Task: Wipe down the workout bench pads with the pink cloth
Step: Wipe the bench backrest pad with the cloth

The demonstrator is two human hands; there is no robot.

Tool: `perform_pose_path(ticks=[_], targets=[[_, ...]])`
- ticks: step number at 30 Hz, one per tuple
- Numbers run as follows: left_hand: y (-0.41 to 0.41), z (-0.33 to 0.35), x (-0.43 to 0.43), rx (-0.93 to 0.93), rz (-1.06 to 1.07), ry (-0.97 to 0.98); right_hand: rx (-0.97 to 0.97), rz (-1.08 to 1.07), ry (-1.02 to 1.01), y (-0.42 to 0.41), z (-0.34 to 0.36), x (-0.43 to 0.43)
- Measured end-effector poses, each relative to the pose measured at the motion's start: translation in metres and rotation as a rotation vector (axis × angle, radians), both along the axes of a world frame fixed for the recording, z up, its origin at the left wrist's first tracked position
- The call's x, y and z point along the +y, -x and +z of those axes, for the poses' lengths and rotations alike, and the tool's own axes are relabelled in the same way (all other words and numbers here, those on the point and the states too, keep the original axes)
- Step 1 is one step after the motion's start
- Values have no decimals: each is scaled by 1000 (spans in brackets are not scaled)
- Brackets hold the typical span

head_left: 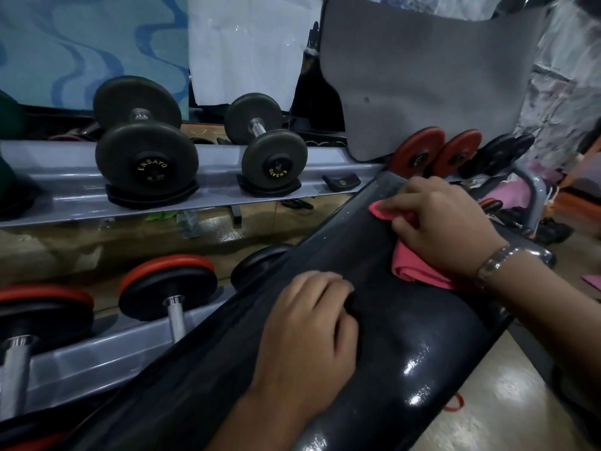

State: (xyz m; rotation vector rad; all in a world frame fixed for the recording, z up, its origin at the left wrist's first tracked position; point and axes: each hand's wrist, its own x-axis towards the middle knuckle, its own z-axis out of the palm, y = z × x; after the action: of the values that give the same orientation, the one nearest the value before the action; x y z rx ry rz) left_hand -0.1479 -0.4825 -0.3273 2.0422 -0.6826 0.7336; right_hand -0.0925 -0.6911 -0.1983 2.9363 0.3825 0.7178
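A long black bench pad runs from the lower left up to the centre right. The folded pink cloth lies on its upper part. My right hand, a metal watch on its wrist, presses down on the cloth with fingers curled over it. My left hand rests on the pad's near left edge, lower down, its fingers curled over the surface and holding nothing.
A grey two-tier rack at the left holds black dumbbells above and red-rimmed ones below. Red and black weight plates stand past the pad's far end. A grey mat hangs behind. Tiled floor shows at lower right.
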Motion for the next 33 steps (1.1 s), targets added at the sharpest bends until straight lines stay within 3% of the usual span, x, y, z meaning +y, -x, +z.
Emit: perform_pose_path(ticks=[3,8,13,17,22,27,30,33], targets=[[-2,5,-18,76,-32,10,119,130,-52,7,5,-9],[-2,-1,-25,65,-15,-48,-30,-38,-118,-5,15,-26],[-4,-3,-25,64,-17,-52,86,85,-117,0,14,-25],[-3,-3,-26,72,-12,-64,-28,-37,-131,-10,15,-31],[-5,0,-28,27,17,-88,69,90,-140,1,16,-35],[-16,25,-36,29,91,-134,-52,-8,-169,-11,16,-41],[-29,33,-52,9,38,-117,25,107,-181,-1,13,-38],[-34,33,-69,13,-6,-88,2,61,-237,-7,18,-48]])
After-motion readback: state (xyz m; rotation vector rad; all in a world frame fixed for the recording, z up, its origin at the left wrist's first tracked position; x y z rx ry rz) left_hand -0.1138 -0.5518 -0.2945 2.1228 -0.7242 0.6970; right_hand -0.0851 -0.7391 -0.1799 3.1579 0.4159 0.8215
